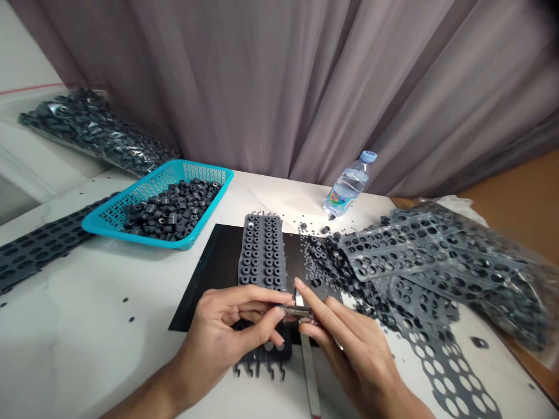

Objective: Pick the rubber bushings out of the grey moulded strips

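My left hand [229, 323] is closed in a pinch on the left end of a small, thin, metallic-looking piece [297, 311]. At its right end, my right hand [349, 337] closes thumb and fingers on it, with the index finger stretched forward. Fingers hide most of this piece, so its kind is unclear. Beneath the hands lies a dark grey moulded rubber sheet [263, 250] with rows of ring-shaped parts, on a black mat [209, 262]. A long narrow grey-green strip [309, 372] runs from between the hands toward the front edge.
A blue basket [135, 237] of small black rubber parts stands left, before a clear bag [96, 128] of similar parts. Loose parts [336, 259] and punched-out sheets [393, 244] heap up at right beside another bag [519, 285]. A water bottle [349, 183] stands behind.
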The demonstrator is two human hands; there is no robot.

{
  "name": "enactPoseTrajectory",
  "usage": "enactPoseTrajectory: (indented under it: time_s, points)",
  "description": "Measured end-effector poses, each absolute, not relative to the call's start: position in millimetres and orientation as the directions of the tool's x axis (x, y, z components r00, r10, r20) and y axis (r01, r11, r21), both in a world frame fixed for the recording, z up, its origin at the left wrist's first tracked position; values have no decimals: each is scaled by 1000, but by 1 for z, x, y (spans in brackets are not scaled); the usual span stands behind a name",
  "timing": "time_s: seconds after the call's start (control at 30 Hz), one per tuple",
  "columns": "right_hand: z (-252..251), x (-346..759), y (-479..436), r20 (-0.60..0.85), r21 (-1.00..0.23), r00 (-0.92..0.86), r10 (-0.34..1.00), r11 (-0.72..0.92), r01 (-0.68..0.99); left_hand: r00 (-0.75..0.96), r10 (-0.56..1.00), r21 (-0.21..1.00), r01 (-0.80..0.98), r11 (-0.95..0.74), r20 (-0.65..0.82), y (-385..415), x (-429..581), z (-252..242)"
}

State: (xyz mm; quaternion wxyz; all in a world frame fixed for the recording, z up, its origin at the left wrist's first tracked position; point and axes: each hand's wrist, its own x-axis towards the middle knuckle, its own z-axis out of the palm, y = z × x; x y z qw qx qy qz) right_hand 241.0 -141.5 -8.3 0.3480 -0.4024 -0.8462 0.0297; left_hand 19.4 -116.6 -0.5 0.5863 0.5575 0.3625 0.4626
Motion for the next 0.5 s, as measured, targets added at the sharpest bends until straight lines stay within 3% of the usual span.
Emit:
enactPoseTrajectory:
  time_s: [0.5]
  points:
    - [-8,241,-141,562,-324,-434,704,670,668,303,946,990,-115,-82,114,-114,20,-1]
